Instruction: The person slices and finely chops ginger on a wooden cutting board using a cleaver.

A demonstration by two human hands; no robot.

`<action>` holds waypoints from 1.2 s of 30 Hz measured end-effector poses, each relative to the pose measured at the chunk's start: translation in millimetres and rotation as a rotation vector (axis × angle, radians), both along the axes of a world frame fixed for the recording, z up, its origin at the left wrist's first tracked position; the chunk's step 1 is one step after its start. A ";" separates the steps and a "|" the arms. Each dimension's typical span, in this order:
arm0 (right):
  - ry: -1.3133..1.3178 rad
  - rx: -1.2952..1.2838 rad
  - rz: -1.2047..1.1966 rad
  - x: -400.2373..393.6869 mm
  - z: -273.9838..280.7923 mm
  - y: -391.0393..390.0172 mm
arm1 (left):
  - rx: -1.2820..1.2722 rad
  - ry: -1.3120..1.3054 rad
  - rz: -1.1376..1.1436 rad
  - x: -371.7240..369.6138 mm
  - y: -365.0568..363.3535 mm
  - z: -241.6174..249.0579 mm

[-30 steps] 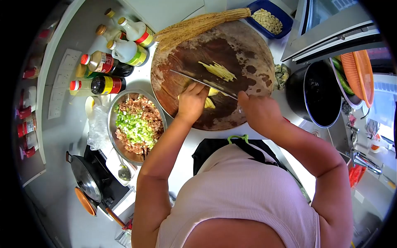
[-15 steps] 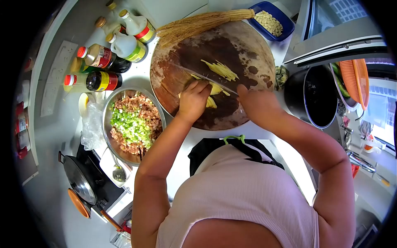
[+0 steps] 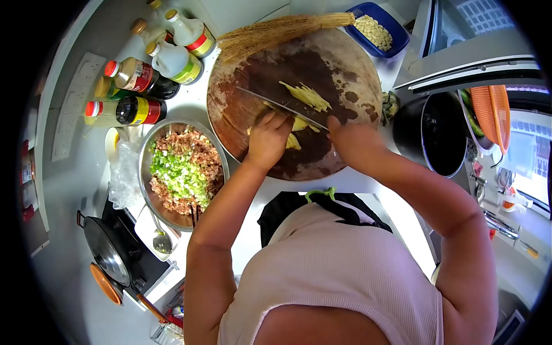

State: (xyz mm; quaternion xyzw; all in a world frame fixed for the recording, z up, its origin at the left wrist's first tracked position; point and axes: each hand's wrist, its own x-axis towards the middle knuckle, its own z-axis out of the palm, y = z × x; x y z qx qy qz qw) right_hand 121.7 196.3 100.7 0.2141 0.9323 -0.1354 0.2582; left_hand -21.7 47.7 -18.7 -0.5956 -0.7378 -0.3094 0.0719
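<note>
A round wooden chopping board (image 3: 359, 63) lies in front of me. My right hand (image 3: 355, 142) is closed around the handle of a kitchen knife (image 3: 282, 106), whose long thin blade slants across the board to the upper left. On the near side of the blade, my left hand (image 3: 270, 140) presses with curled fingers on pale yellow slices (image 3: 293, 142) that look like ginger. These slices are partly hidden by the fingers and the blade. Beyond the knife lies a small pile of thin yellow shreds (image 3: 307, 96).
Left of the board stands a steel bowl (image 3: 144, 183) of minced meat and chopped green onion. Several sauce bottles (image 3: 144, 110) stand behind it. A straw brush (image 3: 276, 33) and a blue container (image 3: 394, 50) of pale nuts sit at the board's far edge. A black pot (image 3: 411, 129) is on the right.
The blade shows its flat side more than before, its tip slightly higher. My right hand has shifted a little and is blurred; my left hand stays on the slices.
</note>
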 end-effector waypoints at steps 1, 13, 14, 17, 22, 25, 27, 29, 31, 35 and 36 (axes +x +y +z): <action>0.023 -0.018 -0.013 -1.1 -14.7 -4.0 | 0.005 0.009 0.007 0.8 0.0 0.7; 0.034 -0.006 0.088 -10.2 -19.9 8.7 | -0.009 0.024 0.024 -1.5 2.4 -0.3; 0.080 -0.025 0.088 -9.5 -20.1 4.6 | -0.029 0.017 0.025 1.1 -0.6 1.2; -0.019 -0.055 0.090 -10.0 8.3 15.8 | 0.013 0.006 0.011 -0.3 0.6 -1.8; -0.004 -0.037 0.038 -3.8 -17.6 8.3 | 0.014 0.001 0.013 1.1 1.4 -0.2; 0.053 -0.045 0.097 -5.5 -21.0 9.8 | 0.000 -0.009 0.015 6.2 -2.9 3.4; 0.051 -0.039 0.105 -9.0 -5.8 20.4 | 0.015 0.004 0.009 -1.2 3.7 6.0; -0.029 -0.062 0.058 -0.7 15.2 20.7 | 0.018 0.001 0.010 1.8 1.3 3.8; 0.009 -0.036 0.064 6.2 -13.2 16.2 | 0.017 -0.008 0.013 1.9 1.3 0.9; 0.107 -0.033 0.084 -1.4 -25.4 13.0 | 0.026 0.030 0.024 3.0 2.9 6.1; 0.081 -0.048 0.073 -0.9 -17.8 15.1 | 0.035 0.020 0.009 2.0 3.6 4.6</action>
